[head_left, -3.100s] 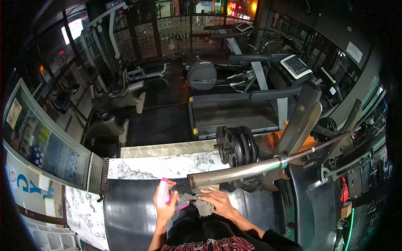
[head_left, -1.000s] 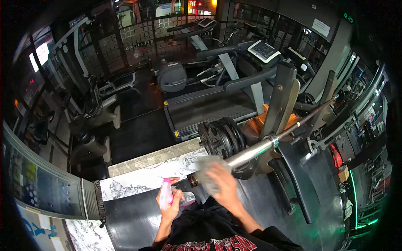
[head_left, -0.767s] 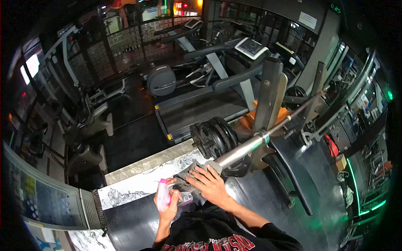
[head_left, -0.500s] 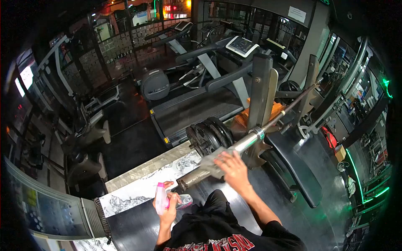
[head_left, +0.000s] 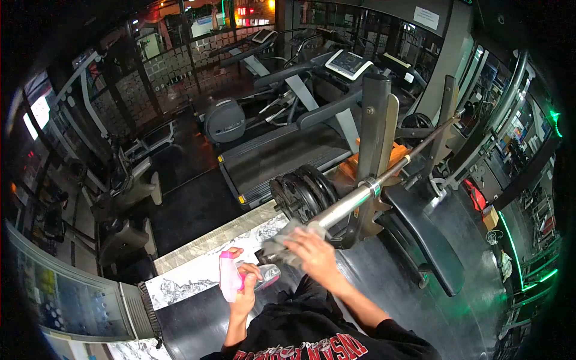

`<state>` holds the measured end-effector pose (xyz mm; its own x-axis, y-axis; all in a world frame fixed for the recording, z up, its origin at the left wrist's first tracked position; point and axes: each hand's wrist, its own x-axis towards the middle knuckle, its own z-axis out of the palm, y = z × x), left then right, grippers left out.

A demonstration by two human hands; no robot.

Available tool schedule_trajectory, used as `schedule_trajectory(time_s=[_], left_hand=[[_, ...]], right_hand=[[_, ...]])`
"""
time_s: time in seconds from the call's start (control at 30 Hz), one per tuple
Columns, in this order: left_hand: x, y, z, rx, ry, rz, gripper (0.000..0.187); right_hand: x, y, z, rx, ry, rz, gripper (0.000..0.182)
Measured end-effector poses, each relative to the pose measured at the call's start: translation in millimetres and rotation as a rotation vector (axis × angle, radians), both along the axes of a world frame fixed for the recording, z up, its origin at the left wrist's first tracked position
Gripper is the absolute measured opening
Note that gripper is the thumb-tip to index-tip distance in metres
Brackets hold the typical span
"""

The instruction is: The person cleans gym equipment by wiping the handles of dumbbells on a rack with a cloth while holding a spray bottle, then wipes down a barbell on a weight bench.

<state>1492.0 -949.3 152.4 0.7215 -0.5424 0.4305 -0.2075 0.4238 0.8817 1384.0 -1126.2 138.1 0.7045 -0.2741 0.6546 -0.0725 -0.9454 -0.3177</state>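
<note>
My left hand [head_left: 245, 294] is closed around a spray bottle [head_left: 228, 277] with a white and pink head. Its clear body lies tipped to the right, past my fingers. My right hand [head_left: 316, 259] presses a grey cloth [head_left: 280, 242] around the near end sleeve of a barbell [head_left: 351, 204]. The cloth and fingers cover most of that end, while the shiny metal closer to the rack shows bare. The bottle is just left of and below the barbell's tip.
The barbell rests on a rack with a dark upright [head_left: 374, 132]. Beside it are a padded black bench [head_left: 423, 240] and several stacked weight plates [head_left: 294, 198]. A treadmill [head_left: 288, 159] stands beyond, and a glass-fronted cooler [head_left: 72, 294] at the lower left.
My right hand and the cloth have slid down and left along the barbell toward its near end. My left hand still holds the spray bottle in nearly the same place.
</note>
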Motion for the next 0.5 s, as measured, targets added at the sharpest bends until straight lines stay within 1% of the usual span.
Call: schedule_trajectory(time_s=[0.03, 0.07, 0.1, 0.13, 0.2, 0.27, 0.33, 0.37, 0.4, 0.43, 0.47, 0.5], left_hand=[[0.7, 1.1, -0.4, 0.001, -0.012, 0.006, 0.054], [2.0, 1.3, -1.1, -0.002, -0.026, 0.012, 0.053], [2.9, 1.8, -4.2, -0.002, -0.025, 0.013, 0.053], [2.6, 3.9, -8.7, -0.019, -0.011, 0.027, 0.051], [1.7, 8.0, -12.0, -0.032, 0.009, 0.042, 0.049], [0.9, 9.1, -9.4, -0.061, 0.039, 0.036, 0.047], [0.2, 6.0, -3.6, -0.08, 0.05, 0.038, 0.048], [0.9, 3.5, -1.2, -0.099, 0.057, 0.035, 0.048], [2.2, 1.6, -0.8, -0.098, 0.058, 0.036, 0.048], [3.8, -0.4, -1.2, -0.081, -0.019, 0.027, 0.05], [5.7, -2.8, -0.2, -0.064, -0.096, 0.017, 0.051], [5.9, -2.6, 14.1, 0.013, -0.17, 0.005, 0.054]], right_hand=[[-7.0, -19.2, -7.2, -0.066, -0.009, -0.033, 0.05], [-16.4, -35.6, -5.9, -0.068, -0.004, -0.083, 0.049], [-25.7, -51.5, -6.8, -0.105, -0.001, -0.179, 0.052], [-34.7, -68.7, -8.3, -0.052, 0.006, -0.253, 0.052], [-44.1, -83.6, -5.9, 0.018, 0.022, -0.43, 0.06], [-31.7, -69.3, -8.2, 0.062, -0.028, -0.455, 0.054], [-8.2, -35.5, -14.5, 0.122, -0.063, -0.315, 0.056], [0.7, -11.3, -15.8, 0.128, 0.017, -0.275, 0.054], [9.3, 8.2, -18.2, 0.135, 0.017, -0.157, 0.053], [15.5, 22.8, -31.2, 0.155, 0.028, -0.043, 0.054], [18.9, 39.8, -18.5, 0.121, 0.078, -0.028, 0.054], [17.2, 39.1, -16.2, 0.12, 0.076, -0.002, 0.053]])
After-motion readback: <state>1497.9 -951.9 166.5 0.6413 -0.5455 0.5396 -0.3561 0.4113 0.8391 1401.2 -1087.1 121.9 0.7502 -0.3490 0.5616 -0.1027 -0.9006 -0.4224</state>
